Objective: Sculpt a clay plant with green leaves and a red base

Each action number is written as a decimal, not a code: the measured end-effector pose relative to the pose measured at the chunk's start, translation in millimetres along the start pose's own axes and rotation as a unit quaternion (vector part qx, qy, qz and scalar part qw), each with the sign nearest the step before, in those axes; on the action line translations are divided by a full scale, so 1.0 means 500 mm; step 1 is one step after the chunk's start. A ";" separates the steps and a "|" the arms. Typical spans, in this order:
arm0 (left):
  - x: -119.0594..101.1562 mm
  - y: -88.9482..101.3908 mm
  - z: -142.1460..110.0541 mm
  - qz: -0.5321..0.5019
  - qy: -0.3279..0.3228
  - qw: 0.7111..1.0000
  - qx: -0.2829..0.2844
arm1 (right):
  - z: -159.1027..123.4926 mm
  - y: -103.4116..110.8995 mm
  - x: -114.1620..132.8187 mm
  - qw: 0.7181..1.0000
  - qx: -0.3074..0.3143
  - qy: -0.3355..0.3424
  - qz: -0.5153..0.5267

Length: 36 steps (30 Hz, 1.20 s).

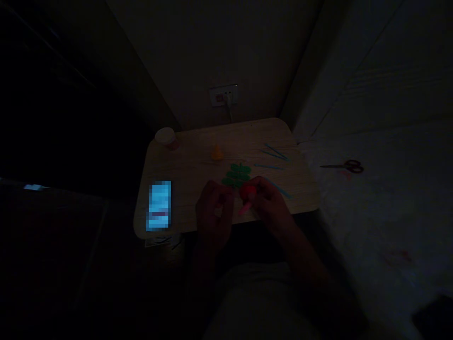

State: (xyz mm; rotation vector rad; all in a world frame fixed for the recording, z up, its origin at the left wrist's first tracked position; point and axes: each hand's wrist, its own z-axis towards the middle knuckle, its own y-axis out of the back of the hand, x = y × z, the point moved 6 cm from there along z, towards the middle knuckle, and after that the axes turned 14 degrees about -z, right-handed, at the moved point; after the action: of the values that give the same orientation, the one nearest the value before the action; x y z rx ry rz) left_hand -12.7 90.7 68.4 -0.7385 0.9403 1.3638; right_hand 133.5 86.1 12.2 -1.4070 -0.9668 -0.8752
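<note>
The scene is very dark. My right hand (pixel 271 203) is closed around a small red and pink piece (pixel 247 196) above the front edge of a small wooden table (pixel 198 160). My left hand (pixel 213 208) sits just left of it with its fingers curled; whether it touches the red piece is hidden by the dark. Green paper pieces (pixel 237 174) lie on the table right behind both hands.
A lit phone (pixel 159 205) lies at the table's front left. A small jar (pixel 166 138) stands at the back left, a yellow object (pixel 217 152) mid-table, thin blue strips (pixel 274 153) at the right. Red-handled scissors (pixel 345 166) lie on the white surface to the right. A wall socket (pixel 222 96) is behind.
</note>
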 end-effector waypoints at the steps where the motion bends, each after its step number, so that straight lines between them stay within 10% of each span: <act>1: 0.004 0.001 0.000 -0.029 0.017 0.999 -0.012 | 0.000 0.001 -0.001 1.000 -0.003 -0.002 0.004; 10: 0.067 -0.004 0.009 -0.383 0.163 0.904 -0.099 | 0.003 0.008 -0.001 1.000 -0.019 0.000 0.007; 36: 0.068 -0.010 0.002 -0.477 0.190 0.853 -0.092 | 0.003 0.007 -0.005 0.999 -0.024 -0.015 0.023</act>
State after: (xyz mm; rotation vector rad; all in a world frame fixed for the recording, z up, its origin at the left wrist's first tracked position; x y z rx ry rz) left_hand -9.0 107.1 38.7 -1.4192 0.5748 0.4183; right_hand 135.7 87.2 8.4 -1.4803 -0.9378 -0.8503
